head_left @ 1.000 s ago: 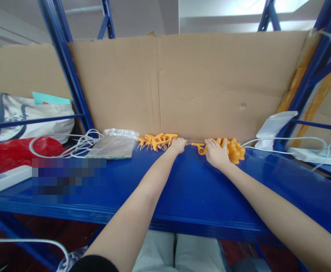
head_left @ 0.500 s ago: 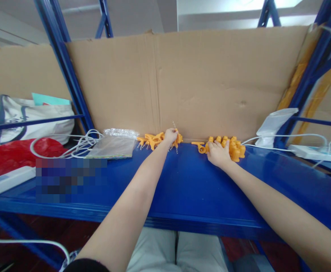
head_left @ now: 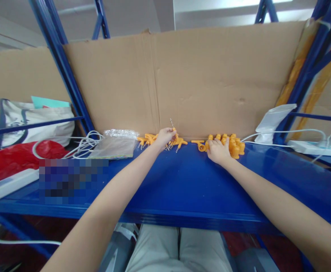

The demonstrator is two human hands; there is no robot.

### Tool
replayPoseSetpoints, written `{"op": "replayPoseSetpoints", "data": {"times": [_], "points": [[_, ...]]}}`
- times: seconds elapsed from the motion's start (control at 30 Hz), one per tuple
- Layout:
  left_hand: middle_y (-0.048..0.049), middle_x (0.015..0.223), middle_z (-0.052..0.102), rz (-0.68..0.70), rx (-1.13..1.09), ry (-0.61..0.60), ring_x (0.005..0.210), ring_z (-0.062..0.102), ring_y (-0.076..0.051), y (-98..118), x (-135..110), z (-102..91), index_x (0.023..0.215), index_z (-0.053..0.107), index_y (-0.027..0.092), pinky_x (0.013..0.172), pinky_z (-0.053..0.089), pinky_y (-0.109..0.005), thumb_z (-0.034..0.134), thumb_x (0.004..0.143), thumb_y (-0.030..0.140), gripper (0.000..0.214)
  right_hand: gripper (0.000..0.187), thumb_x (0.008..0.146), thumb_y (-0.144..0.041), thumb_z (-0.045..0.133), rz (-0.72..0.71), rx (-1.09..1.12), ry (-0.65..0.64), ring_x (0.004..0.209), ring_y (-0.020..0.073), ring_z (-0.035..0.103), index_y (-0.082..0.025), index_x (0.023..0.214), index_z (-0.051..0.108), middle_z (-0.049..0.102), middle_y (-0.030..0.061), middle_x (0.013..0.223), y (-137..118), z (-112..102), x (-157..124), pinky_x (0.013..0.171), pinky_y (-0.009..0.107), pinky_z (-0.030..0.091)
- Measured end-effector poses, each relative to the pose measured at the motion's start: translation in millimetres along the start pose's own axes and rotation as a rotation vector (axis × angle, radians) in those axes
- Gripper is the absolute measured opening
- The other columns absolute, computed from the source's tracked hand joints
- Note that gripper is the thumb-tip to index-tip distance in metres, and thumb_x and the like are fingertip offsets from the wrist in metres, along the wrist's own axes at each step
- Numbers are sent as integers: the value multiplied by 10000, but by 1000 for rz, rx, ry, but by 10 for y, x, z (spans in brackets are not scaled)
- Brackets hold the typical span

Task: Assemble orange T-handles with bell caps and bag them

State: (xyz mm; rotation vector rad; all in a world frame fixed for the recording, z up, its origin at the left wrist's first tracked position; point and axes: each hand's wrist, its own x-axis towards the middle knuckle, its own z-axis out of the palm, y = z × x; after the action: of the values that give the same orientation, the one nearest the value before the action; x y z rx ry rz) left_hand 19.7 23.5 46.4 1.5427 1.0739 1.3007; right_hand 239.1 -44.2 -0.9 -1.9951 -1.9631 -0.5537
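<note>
My left hand [head_left: 165,137] is closed around an orange-handled corkscrew [head_left: 174,131], its thin metal spiral pointing up. Below and beside it, more orange corkscrew pieces [head_left: 148,139] with metal spirals lie in a loose row along the cardboard. My right hand [head_left: 218,151] reaches over a cluster of orange plastic parts [head_left: 234,146], its fingers curled on a part at the cluster's left side; the fingertips are partly hidden. Just left of this hand, an orange part with a ring [head_left: 201,147] lies on the blue shelf.
A tall cardboard sheet [head_left: 205,79] backs the blue shelf top [head_left: 182,189]. Clear plastic bags [head_left: 113,145], white cables [head_left: 90,143] and a red bag [head_left: 18,158] lie at left. A white power strip [head_left: 310,148] sits at right, near a blue upright [head_left: 304,79].
My left hand has lifted the corkscrew slightly and turned, with its spiral now clearer above the fingers. My right hand stays at the orange parts. The view has shifted a little.
</note>
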Motion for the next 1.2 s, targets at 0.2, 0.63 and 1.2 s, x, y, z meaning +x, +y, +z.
{"op": "replayPoseSetpoints", "data": {"times": [0.2,0.63,1.2], "points": [[-49,732,689,28,181,-37,702,658,-128,-208,-241,-50,716,627,126,741,533,-260,558,868,104,169,442,891,-223,335,14,25,26,1256,374,491,-42,1205,589,629,251,1240,8,6,6,1074,654,193],[-66,785,732,98,281,-96,753,685,-142,-282,-287,66,763,658,118,742,542,-271,639,810,141,57,353,914,-229,351,58,-15,75,1069,335,601,-78,1084,622,694,206,1067,21,-67,45,998,521,296],[-18,707,706,205,439,-279,658,656,-121,-446,-307,154,745,680,139,699,536,-254,711,751,177,49,296,883,-252,425,-13,39,100,990,301,635,-116,1058,620,728,152,976,-8,-96,34,1021,479,274]]}}
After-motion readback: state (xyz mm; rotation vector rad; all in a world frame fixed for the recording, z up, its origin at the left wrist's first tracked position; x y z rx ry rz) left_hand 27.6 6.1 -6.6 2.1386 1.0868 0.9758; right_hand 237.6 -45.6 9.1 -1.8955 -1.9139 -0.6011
